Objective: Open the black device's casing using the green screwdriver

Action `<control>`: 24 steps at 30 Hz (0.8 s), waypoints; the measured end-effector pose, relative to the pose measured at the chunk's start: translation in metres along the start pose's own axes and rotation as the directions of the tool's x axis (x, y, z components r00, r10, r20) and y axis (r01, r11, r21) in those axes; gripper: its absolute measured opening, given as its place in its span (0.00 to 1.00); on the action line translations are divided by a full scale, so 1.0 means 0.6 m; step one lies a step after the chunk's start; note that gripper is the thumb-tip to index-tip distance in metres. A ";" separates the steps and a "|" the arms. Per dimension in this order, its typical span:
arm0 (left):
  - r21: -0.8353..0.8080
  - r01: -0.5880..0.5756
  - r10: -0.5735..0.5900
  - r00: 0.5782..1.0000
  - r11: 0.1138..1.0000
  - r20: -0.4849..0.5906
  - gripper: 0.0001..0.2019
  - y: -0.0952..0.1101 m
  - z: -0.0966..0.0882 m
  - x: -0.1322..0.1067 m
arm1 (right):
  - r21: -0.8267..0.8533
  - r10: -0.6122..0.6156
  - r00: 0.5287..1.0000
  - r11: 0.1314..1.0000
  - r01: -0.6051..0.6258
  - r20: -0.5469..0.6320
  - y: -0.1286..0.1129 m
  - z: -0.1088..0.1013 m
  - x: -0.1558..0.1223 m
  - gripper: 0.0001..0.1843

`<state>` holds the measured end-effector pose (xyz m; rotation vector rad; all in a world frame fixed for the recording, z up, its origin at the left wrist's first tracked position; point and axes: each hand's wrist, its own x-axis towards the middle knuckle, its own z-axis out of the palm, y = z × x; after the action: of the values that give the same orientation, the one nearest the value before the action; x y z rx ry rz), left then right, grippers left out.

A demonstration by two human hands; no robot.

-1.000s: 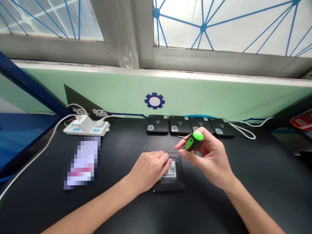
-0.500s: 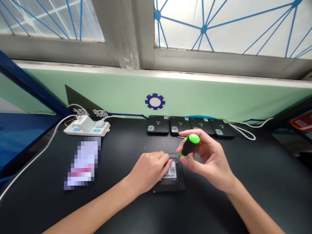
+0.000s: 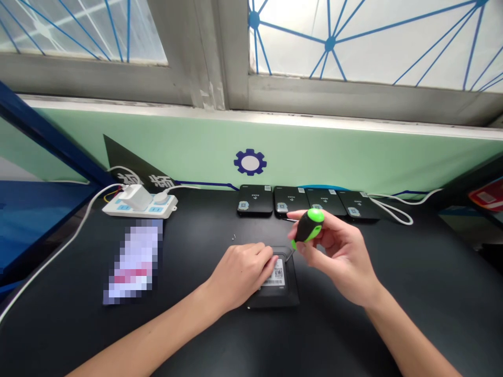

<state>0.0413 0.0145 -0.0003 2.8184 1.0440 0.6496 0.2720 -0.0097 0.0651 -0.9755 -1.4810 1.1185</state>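
Observation:
A small black box [image 3: 280, 296] with a white QR label lies flat on the black table [image 3: 196, 335] in front of me. My left hand [image 3: 239, 275] rests on its left part with fingers curled, pressing it down. My right hand [image 3: 341, 259] is closed round a short black and green screwdriver [image 3: 308, 228]. The tool tilts, and its thin shaft points down at the box's far right corner. A tiny screw [image 3: 233, 237] lies on the table beyond my left hand.
Several more black boxes [image 3: 306, 201] stand in a row along the green wall. A white power strip [image 3: 139, 207] with plugs and cables sits at the back left. A blurred flat item [image 3: 133, 262] lies left of my hands. A white cable [image 3: 393, 212] loops at the back right.
My right hand has turned the screwdriver handle between its fingers and lifted it a little, the green cap shifting slightly. My left hand has stayed on the box.

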 end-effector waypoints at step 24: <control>0.020 0.010 -0.011 0.999 1.000 0.031 0.17 0.000 -0.003 -0.001 | 0.050 -0.005 1.000 0.999 0.005 0.011 -0.004 -0.003 0.000 0.20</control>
<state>0.0402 0.0143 0.0009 2.8284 1.0650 0.5951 0.2738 -0.0100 0.0677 -0.9324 -1.4571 1.1535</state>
